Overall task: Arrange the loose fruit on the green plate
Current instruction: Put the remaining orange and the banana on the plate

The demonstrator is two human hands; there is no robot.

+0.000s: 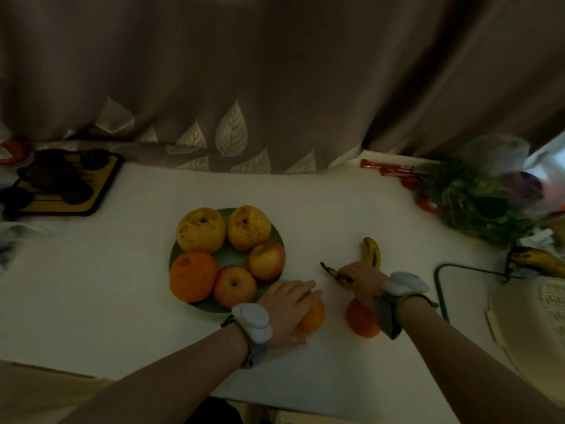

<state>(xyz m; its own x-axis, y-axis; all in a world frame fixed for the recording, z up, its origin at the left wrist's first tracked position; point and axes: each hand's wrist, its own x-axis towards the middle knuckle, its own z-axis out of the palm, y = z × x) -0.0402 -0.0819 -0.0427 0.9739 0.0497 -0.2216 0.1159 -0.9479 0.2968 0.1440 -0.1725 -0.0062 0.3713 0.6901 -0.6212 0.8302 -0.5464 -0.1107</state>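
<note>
The green plate (233, 259) sits mid-table and holds two yellow pears (201, 230), two red apples (235, 286) and an orange (193, 276). Just right of the plate, my left hand (289, 304) lies over a loose orange (313, 316) and grips it from above. My right hand (360, 278) is closed on a spotted banana (371, 250) that curves on the table; its dark stem end sticks out to the left of my fingers. A second loose orange (362, 322) rests under my right wrist, partly hidden.
A black and yellow tray (64, 185) with dark items sits at the far left. Bagged greens (477, 197) and red packets (388, 168) crowd the right back corner. More bananas (538, 260) lie on a wire rack (443, 283) at the right edge. A curtain hangs behind.
</note>
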